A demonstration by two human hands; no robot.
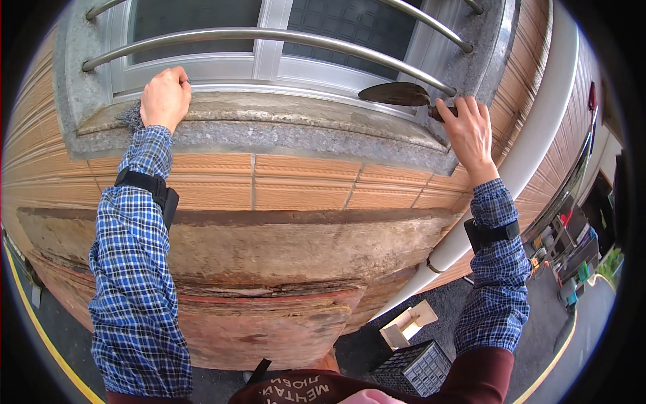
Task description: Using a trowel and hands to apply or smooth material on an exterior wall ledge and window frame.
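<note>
My left hand (165,99) is closed in a fist over the left end of the window's stone sill (269,111). Grey, wiry steel wool (130,116) pokes out beside the wrist; the fingers hide the rest of it. At the sill's right end my right hand (469,131) grips a trowel (396,93) by its handle. The trowel's dark, leaf-shaped blade points left, just above the sill and under the lowest metal bar. Worn, pale patches run along the ledge between both hands.
Curved metal bars (269,34) cross the sliding window (350,27). Below the sill are orange wall tiles (303,180) and a weathered wooden board (303,249). A white downpipe (545,114) runs down at right. On the ground stand a dark crate (420,369) and a small wooden box (408,324).
</note>
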